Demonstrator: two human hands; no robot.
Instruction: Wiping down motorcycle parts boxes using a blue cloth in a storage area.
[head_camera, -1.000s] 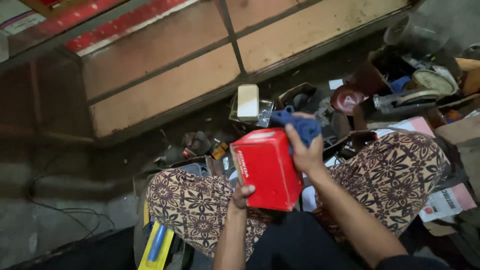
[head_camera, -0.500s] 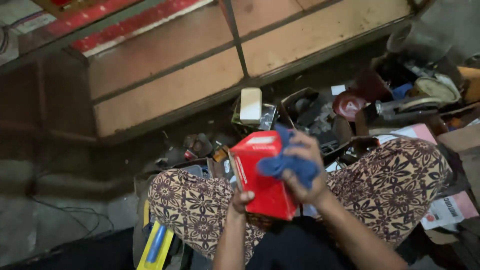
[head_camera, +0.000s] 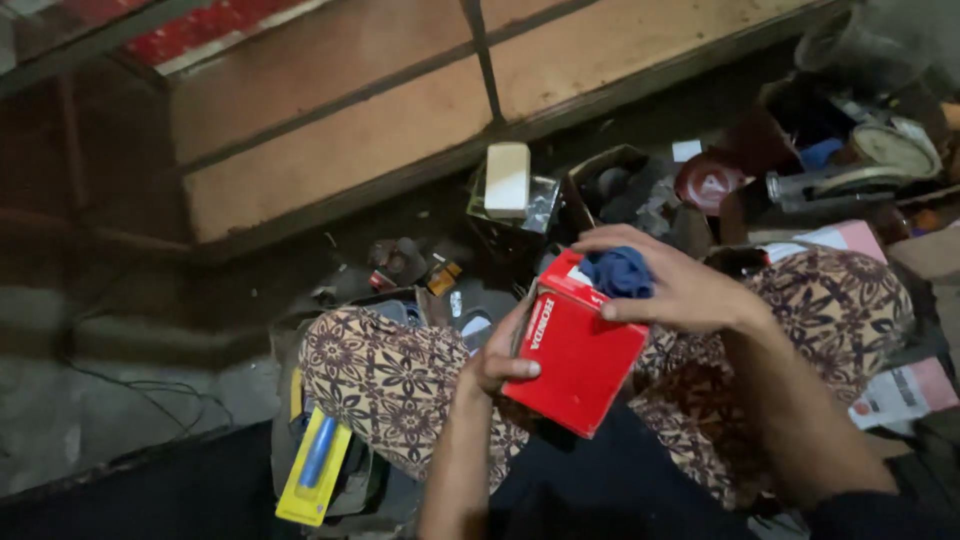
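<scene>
Blue cloth (head_camera: 617, 272) half hidden under right hand (head_camera: 672, 288); far clutter blurred.

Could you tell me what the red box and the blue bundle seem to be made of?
Red box: likely printed cardboard, faintly glossy, with flat faces, sharp folded edges and an open top flap. The left hand steadies it.
Blue bundle: seems to be soft cloth, matte, since it crumples in folds under the right hand, though dim light leaves the weave unclear.
</scene>
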